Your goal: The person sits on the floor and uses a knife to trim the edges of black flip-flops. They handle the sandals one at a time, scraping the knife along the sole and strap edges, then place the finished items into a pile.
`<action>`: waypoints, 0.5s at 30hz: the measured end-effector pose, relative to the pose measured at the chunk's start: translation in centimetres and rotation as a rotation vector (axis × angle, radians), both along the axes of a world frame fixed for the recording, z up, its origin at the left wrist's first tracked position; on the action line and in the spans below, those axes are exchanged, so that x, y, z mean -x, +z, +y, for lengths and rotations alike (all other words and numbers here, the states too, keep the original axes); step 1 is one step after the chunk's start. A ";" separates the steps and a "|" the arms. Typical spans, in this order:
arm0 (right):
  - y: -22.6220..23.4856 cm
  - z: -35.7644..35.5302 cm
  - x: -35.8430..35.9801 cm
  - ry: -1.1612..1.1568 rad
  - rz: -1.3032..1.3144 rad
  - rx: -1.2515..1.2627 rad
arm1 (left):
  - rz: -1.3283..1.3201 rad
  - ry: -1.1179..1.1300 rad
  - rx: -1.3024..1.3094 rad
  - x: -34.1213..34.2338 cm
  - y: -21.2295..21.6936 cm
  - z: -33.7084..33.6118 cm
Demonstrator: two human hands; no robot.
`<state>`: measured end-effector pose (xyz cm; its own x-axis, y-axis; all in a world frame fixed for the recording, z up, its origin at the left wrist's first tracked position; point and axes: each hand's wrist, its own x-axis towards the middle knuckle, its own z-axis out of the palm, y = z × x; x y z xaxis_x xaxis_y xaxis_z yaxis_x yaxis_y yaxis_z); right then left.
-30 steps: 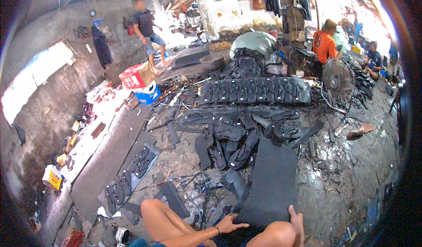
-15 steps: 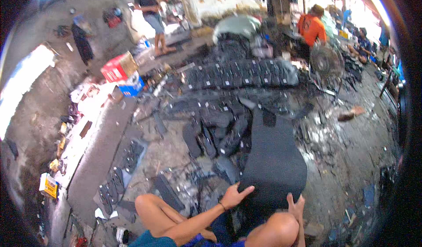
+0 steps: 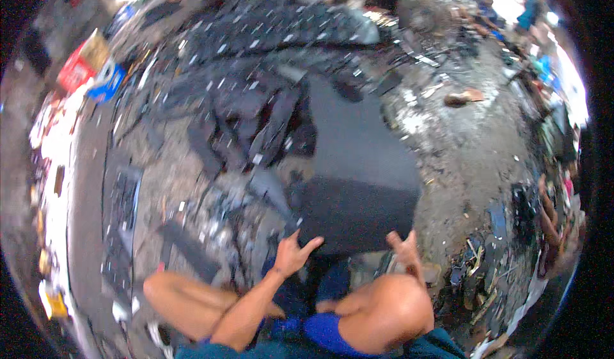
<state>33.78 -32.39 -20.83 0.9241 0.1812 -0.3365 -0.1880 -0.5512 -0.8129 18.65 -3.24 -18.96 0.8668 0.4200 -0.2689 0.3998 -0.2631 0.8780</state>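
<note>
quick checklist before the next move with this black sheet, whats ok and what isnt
1. Left hand at the black sheet's near left corner: ok.
2. Right hand at its near right corner: ok.
3. Sheet lying flat: not ok, it bends between the hands and its far end.
4. Space left of the sheet free of clutter: not ok, a dark footwear pile lies there.
5. Far end clear of other pieces: cannot tell, the picture is blurred.

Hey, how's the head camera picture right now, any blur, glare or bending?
Head view: motion blur streaks the row of sandals; head view: glare bleaches the strip at left; head view: fisheye bends edges, corners go black; head view: the black sheet and left hand look less smeared.
</note>
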 end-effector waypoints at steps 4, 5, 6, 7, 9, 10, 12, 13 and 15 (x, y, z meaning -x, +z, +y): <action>0.2 5.8 -1.8 0.026 0.077 -0.077 | -0.055 0.097 -0.010 -0.4 -5.3 1.4; -3.0 5.8 -2.6 -0.011 -0.004 -0.128 | -0.042 0.206 0.000 -0.8 -6.4 0.6; -3.2 5.9 -3.5 -0.015 -0.063 0.002 | -0.049 0.214 0.049 -1.5 -5.8 0.4; -3.1 4.9 -3.7 -0.015 0.006 -0.046 | -0.054 0.225 0.101 -1.9 -5.0 0.3; 1.2 6.4 -4.0 0.048 0.145 -0.176 | -0.120 0.244 0.185 -0.1 -3.3 1.2; 1.0 5.3 -3.9 -0.020 0.157 -0.128 | -0.182 0.143 0.221 1.4 -4.0 0.8; 3.2 6.3 -3.5 -0.049 0.292 -0.116 | -0.098 0.023 0.117 3.5 -2.5 0.7; 3.9 6.9 -3.1 -0.059 0.368 -0.104 | 0.037 -0.010 -0.002 4.0 -1.0 0.1; -4.3 3.5 -4.1 -0.044 0.371 0.004 | -0.038 0.034 0.102 2.8 -3.7 -1.8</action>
<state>37.88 -28.91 -25.09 0.7457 0.1416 -0.6511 -0.4934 -0.5393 -0.6824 15.82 -5.09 -22.65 0.8628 0.4215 -0.2791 0.3730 -0.1581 0.9143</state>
